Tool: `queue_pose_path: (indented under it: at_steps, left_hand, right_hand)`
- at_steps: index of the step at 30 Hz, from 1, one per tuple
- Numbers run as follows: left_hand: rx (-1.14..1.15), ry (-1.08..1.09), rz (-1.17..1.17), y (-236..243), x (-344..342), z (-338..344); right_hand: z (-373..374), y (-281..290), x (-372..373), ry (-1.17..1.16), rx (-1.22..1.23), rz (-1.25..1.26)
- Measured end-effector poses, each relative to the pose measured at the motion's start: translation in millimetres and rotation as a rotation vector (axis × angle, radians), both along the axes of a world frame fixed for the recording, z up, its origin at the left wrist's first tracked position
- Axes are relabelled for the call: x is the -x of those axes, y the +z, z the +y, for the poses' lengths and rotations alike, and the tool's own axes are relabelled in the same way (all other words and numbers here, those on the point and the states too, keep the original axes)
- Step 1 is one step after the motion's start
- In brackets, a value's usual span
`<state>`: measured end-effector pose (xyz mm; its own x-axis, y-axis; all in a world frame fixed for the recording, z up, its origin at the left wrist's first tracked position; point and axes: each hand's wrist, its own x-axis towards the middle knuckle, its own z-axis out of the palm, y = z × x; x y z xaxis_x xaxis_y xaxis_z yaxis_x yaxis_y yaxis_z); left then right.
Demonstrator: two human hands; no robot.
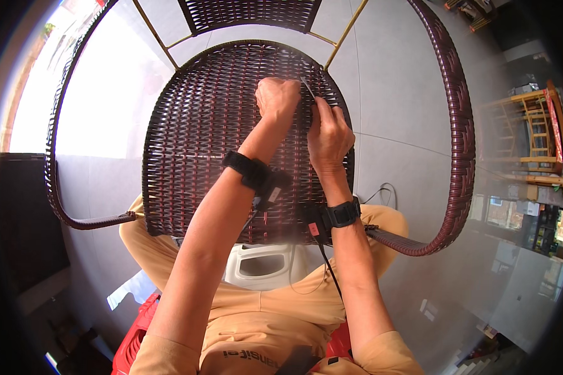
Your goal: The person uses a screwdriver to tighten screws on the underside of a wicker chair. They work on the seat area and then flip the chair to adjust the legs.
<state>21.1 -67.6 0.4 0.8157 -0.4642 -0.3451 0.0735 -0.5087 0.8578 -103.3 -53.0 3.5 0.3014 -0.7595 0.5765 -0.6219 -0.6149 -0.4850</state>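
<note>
A dark brown woven chair seat [187,137] with reddish weave lies in front of me. My left hand [276,97] rests near the upper right part of the weave with its fingers curled down; what they grip, if anything, is hidden. Just beside it, my right hand [330,134] pinches a thin, pale, flat strip or tool [308,87], which slants up to the seat near my left fingers; I cannot tell exactly which. Both wrists carry black straps with small devices and cables.
The chair's woven arms [460,137] curve round both sides, with its backrest [247,12] at top. A white plastic stool [263,256] is under the seat, above my lap. Red plastic [131,337] shows beneath me. Wooden furniture [532,125] stands at the right on grey tiles.
</note>
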Motion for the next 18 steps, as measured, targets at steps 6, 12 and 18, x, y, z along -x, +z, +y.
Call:
queue_pose_path:
  at_steps: [6,12,18]
  left_hand:
    - [0.015,-0.01,0.008,6,-1,3]
    - [-0.078,-0.084,0.066,19,-7,3]
    - [-0.063,-0.115,0.106,25,-10,5]
  right_hand:
    - [0,0,1,0.019,-0.001,-0.005]
    - [0,-1,1,0.006,0.005,-0.012]
    - [-1,-3,2,0.012,-0.001,-0.004]
